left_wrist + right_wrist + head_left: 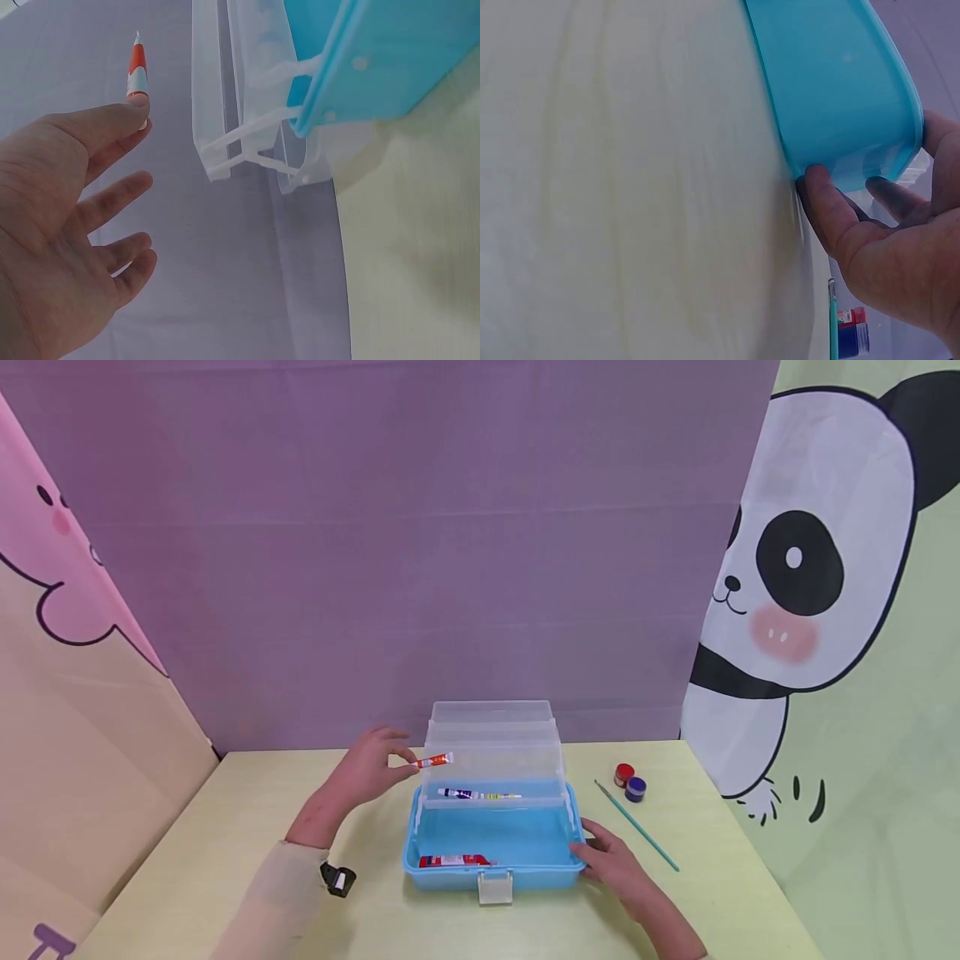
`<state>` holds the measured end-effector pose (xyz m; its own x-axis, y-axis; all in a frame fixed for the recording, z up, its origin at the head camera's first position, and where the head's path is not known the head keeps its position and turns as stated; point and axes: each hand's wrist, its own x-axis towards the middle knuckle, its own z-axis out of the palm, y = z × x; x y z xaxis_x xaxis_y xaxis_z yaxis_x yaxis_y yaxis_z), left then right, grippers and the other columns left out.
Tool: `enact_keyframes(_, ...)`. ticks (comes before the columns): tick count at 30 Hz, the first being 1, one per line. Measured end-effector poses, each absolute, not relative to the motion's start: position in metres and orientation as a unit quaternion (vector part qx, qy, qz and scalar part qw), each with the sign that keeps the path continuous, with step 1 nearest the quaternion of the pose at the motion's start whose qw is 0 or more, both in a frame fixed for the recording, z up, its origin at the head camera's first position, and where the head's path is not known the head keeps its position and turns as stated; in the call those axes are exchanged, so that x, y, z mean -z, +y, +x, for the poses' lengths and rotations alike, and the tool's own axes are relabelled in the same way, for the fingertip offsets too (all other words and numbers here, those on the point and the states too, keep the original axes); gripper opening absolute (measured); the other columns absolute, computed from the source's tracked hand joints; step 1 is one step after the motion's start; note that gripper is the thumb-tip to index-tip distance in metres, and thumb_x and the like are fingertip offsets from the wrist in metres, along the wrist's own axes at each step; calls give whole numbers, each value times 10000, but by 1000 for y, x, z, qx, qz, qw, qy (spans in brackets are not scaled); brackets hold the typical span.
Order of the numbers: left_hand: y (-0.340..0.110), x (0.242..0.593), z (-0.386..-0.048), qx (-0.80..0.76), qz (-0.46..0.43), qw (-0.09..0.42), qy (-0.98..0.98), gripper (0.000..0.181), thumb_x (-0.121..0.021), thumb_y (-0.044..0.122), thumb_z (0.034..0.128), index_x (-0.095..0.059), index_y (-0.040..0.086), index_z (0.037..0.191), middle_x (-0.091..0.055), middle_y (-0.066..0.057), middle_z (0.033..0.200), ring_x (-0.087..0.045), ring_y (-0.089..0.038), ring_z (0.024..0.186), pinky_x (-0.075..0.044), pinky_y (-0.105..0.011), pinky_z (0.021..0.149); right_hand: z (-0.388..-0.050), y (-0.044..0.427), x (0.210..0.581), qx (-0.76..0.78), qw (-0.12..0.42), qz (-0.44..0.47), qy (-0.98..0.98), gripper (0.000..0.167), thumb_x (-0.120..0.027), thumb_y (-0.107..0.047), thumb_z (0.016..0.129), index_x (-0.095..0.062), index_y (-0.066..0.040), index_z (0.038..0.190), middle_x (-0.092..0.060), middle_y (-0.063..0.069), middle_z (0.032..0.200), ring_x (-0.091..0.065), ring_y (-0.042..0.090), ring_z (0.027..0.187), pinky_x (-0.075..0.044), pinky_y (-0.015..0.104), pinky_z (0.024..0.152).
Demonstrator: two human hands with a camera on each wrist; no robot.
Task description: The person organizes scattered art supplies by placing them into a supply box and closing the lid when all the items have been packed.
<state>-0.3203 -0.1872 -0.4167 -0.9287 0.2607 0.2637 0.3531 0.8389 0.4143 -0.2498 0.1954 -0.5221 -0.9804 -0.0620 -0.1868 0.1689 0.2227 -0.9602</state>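
A small orange-and-white paint tube [435, 761] is pinched between the thumb and forefinger of my left hand [375, 766], raised beside the upper left of the box. In the left wrist view the other fingers of that hand [67, 217] are spread apart from it. The light-blue plastic box [442, 880] stands with its clear lid and tray [491, 727] folded up. My right hand [611, 862] holds the box by its right front corner; the right wrist view has the fingertips against the blue wall [840, 90].
Inside the box lies a red tube [453, 861]; a dark-blue-and-white tube [457, 793] and a yellowish one [501, 796] lie in the tray. Right of the box are a teal paintbrush [637, 827], a red paint pot [623, 774] and a blue one [635, 789] on the table [720, 893].
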Motion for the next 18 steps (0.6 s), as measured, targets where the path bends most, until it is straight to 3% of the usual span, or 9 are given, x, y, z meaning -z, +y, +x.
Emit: enact_keyframes(18,-152,426,-327,232,-203,121,-944,106,-783,237,832,-783,159,904,-487,-128,1402,-339,-364,1346,-363,-586,1029,-253,196,529,620,88,37,779,664,-689,-261,914,-401,6,1449,-531,259,1265,-611,317,1027,-541,447,848)
